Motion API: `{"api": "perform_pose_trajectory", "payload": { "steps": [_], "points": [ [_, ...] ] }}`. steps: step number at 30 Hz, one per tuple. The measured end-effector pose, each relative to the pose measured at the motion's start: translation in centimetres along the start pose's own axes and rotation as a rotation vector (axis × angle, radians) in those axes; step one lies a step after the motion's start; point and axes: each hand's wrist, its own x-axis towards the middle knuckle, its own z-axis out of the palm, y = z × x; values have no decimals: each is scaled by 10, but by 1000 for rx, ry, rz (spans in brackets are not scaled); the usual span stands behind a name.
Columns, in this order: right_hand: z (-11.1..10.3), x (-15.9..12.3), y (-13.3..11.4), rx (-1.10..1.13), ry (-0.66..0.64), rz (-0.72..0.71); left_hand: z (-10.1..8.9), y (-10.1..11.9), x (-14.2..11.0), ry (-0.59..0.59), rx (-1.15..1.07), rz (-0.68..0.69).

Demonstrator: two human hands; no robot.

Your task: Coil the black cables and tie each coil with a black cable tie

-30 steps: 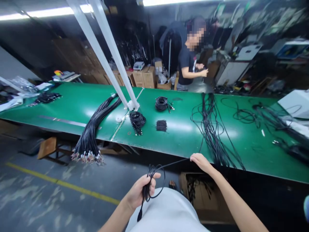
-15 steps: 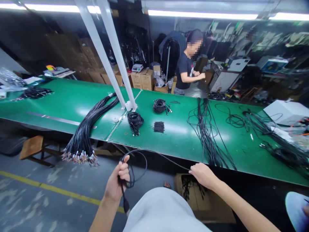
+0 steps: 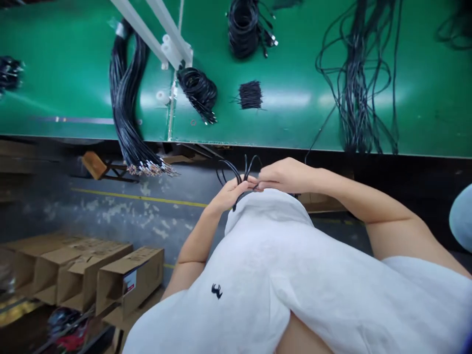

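A looped black cable (image 3: pixel 233 169) is gripped in my left hand (image 3: pixel 229 193), close against my body and just off the table's front edge. My right hand (image 3: pixel 285 176) meets it there, its fingers pinched together at the cable's right side. Part of the coil is hidden behind the fingers. Above my hands, on the green table (image 3: pixel 291 125), lies a small stack of short black ties (image 3: pixel 250 95). Left of the ties is a coiled bundle of black cables (image 3: pixel 199 91), and behind them a larger coil (image 3: pixel 243 29).
A thick bundle of black cables (image 3: pixel 127 98) hangs over the table edge at left, beside white posts (image 3: pixel 167 29). Loose cables (image 3: pixel 359 98) spread on the right. Open cardboard boxes (image 3: pixel 129 275) stand lower left, and a wooden stool (image 3: pixel 95 164) is under the table.
My view has tipped down. My right hand, earlier stretching a length of cable out to the right, has come in beside my left hand, and the cable is now gathered in loops.
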Motion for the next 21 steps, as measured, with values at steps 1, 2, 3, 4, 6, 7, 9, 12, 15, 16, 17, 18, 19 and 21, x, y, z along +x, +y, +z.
{"api": "perform_pose_trajectory", "payload": {
  "steps": [1,2,3,4,6,7,9,12,15,16,17,18,19,21],
  "points": [
    [-3,4,5,85,-18,-20,2,0,-1,-57,7,-7],
    [-6,8,11,165,-28,-34,3,1,-2,-112,-16,-17],
    [-8,10,18,234,-27,-39,4,2,-3,-156,-66,-29],
    [-10,11,25,291,-12,-32,5,4,-5,-181,-135,-41],
    [-10,9,38,373,49,13,4,8,-9,-163,-264,-60],
    [-8,6,43,401,79,36,3,9,-10,-128,-301,-73],
    [-4,2,48,435,108,59,1,10,-12,-56,-329,-115],
    [3,2,42,449,78,44,2,7,-11,-47,-336,-205],
    [7,10,37,455,56,-2,7,3,-8,-124,-360,-258],
    [7,12,40,459,56,-8,9,2,-9,-147,-373,-274],
    [9,11,48,465,60,-3,9,3,-10,-167,-388,-289],
    [11,8,60,471,70,18,8,5,-13,-175,-406,-294],
    [16,1,76,470,96,60,6,8,-17,-164,-429,-276],
    [31,-21,115,410,201,221,-4,19,-28,-84,-496,-159]
  ]
}}
